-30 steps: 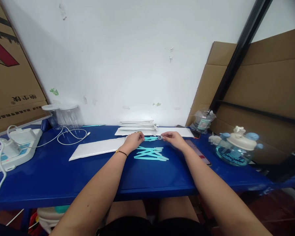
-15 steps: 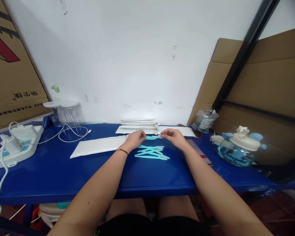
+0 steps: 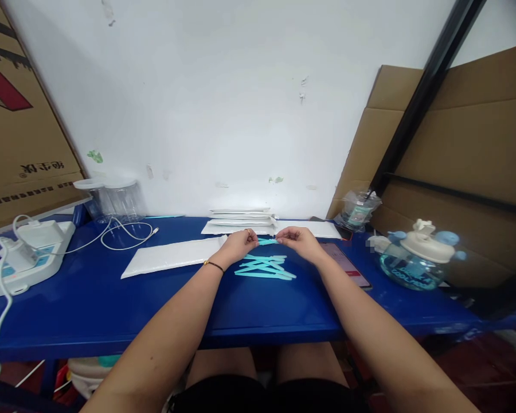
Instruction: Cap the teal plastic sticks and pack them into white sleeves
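Observation:
A short bundle of slim turquoise plastic sticks (image 3: 267,241) spans the gap between my two hands above the blue table. My left hand (image 3: 239,245), with a dark beaded bracelet at the wrist, pinches the left end. At the other end, the fingertips of my right hand (image 3: 301,241) are closed on the same sticks; the exact grip is too small to see. Nearer to me, several more turquoise sticks (image 3: 264,267) lie crisscrossed on the table. A white padded mailer (image 3: 172,256) lies left of my left hand, its right end close to the wrist.
Behind my hands lies a stack of white mailers (image 3: 241,221). A phone (image 3: 346,265) is by my right forearm, with a clear water bottle (image 3: 417,258) farther right. At left are a power strip (image 3: 30,258), a white cable (image 3: 124,236) and clear jars (image 3: 122,201).
My right hand has shifted slightly left, toward the left hand, and its fingertips now meet the turquoise sticks. The loose crisscrossed sticks and the mailers stay put.

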Demonstrator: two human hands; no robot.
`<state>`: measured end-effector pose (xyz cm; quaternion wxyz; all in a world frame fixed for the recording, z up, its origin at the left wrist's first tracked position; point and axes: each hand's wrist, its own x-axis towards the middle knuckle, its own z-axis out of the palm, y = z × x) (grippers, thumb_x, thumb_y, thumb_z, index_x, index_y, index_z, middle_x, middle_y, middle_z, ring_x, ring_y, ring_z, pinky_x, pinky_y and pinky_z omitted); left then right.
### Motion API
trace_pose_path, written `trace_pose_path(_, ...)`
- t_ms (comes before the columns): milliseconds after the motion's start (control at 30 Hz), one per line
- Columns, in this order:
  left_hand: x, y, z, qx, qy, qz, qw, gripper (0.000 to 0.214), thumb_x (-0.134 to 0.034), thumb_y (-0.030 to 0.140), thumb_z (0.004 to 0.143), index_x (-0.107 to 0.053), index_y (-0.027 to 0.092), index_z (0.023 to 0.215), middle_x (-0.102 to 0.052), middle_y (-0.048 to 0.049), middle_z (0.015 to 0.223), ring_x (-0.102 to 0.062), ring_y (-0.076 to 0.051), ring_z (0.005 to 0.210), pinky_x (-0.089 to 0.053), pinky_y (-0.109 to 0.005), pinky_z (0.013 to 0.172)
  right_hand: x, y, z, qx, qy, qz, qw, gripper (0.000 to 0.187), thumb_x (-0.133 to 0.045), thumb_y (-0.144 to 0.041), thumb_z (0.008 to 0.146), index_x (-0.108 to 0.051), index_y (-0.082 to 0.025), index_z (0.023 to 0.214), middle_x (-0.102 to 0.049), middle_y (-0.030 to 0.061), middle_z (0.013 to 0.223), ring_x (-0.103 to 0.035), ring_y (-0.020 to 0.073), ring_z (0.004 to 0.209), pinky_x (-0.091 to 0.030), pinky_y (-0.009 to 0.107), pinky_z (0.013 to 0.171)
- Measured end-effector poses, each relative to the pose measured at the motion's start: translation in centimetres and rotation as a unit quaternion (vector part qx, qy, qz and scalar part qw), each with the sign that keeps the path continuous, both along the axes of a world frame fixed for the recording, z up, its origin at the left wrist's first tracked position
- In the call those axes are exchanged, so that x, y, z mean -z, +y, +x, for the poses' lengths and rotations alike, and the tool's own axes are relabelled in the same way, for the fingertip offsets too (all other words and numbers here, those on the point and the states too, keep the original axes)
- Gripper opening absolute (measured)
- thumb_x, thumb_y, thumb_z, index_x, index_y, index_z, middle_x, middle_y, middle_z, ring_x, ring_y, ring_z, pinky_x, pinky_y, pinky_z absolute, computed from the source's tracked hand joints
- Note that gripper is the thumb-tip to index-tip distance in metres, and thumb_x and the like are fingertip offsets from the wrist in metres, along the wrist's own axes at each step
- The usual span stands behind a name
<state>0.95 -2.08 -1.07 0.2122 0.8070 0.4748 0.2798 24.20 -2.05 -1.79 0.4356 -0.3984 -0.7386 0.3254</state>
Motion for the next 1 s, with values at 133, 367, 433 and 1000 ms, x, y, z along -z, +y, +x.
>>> trace_pose_path(133,-0.3,-0.6,0.4,0.025,0.034,-0.02,0.999,0.024,-0.051,0.041,0.075,-0.061,0.02,0.081,-0.064,-0.0023,0.075,-0.057,-0.016,0.068,-0.041,-0.025,0.061,0.1,0.1,0.3,-0.021,-0.034,-0.018,0.999,0.027,-0.065,-0.037,0.07,-0.067,-0.016,0.087,-0.069,0.0046,0.078,-0.062,0.0163,0.071,-0.048,0.028,0.068)
trace_pose_path(367,-0.2,-0.1,-0.1,-0.052,0.16,0.084,0.982,0.025,-0.044,0.027,0.082,-0.064,0.024,0.097,-0.064,-0.0044,0.104,-0.054,-0.023,0.096,-0.038,-0.036,0.085,1.1,2.2,2.3,0.162,-0.26,0.101,0.946,0.024,-0.048,-0.012,0.078,-0.069,-0.018,0.089,-0.065,0.006,0.094,-0.057,0.0169,0.085,-0.043,0.029,0.079)
trace_pose_path(433,0.1,0.3,-0.4,-0.056,0.189,0.089,0.976,0.027,-0.044,0.025,0.082,-0.064,0.025,0.1,-0.062,-0.0047,0.11,-0.051,-0.024,0.102,-0.036,-0.037,0.087,1.3,2.5,2.2,0.147,-0.328,0.112,0.926,0.029,-0.047,-0.008,0.077,-0.068,-0.019,0.094,-0.063,0.0065,0.098,-0.055,0.018,0.093,-0.041,0.028,0.084)
trace_pose_path(1000,-0.3,0.5,-0.3,-0.065,0.209,0.129,0.967,0.027,-0.033,0.026,0.087,-0.06,0.019,0.084,-0.065,-0.0068,0.09,-0.058,-0.02,0.083,-0.037,-0.032,0.077,0.5,1.3,0.8,0.158,-0.4,0.045,0.902,0.018,-0.054,-0.011,0.065,-0.059,-0.016,0.081,-0.064,0.0075,0.082,-0.06,0.0195,0.077,-0.041,0.025,0.064)
